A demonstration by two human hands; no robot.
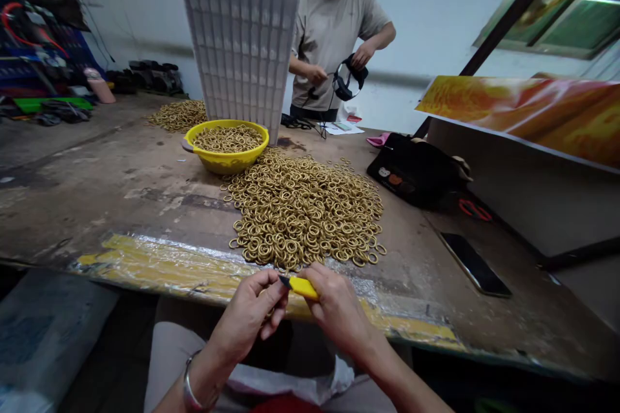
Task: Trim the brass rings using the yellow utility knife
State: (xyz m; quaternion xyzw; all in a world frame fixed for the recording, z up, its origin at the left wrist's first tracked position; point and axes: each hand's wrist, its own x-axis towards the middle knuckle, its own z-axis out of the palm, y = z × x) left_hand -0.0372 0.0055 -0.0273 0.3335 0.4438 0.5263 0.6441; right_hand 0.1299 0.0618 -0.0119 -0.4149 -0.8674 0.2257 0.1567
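Rings point(310, 213) crowd the table point(121, 187) between bowl point(232, 162) and phone point(475, 264).

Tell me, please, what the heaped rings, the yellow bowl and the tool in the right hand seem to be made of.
Heaped rings: probably brass or brass-coloured metal, from their golden sheen.
Yellow bowl: likely slightly glossy plastic, by its solid colour and thick rim.
Tool in the right hand: smooth, evenly yellow body, apparently plastic; dark tip, possibly metal.
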